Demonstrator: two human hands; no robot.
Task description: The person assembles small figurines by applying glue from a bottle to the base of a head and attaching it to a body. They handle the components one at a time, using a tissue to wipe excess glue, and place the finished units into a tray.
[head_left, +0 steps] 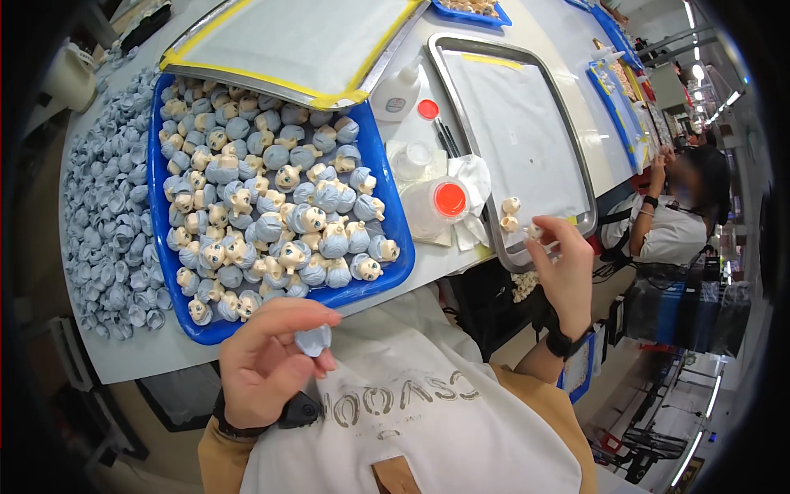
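My left hand [262, 362] is closed on a blue-grey doll hair piece [313, 339], in front of the table's near edge. Between the fingertips of my right hand [566, 267] is a small cream-coloured doll head piece [535, 231], over the near end of a paper-lined metal tray [527, 123]. Two similar head pieces [510, 214] lie on that tray beside my fingers. Beyond my left hand, a blue tray [401, 222] is filled with doll heads [288, 177], many wearing blue-grey hair. Loose hair pieces [115, 222] form a large pile to its left.
A yellow-taped metal tray [280, 41] overlaps the blue tray's far edge. Between trays stand a white bottle [399, 90], a container with a red top [450, 199], thin dark brushes [447, 138] and crumpled tissue [471, 185]. Another person [675, 222] sits at the right.
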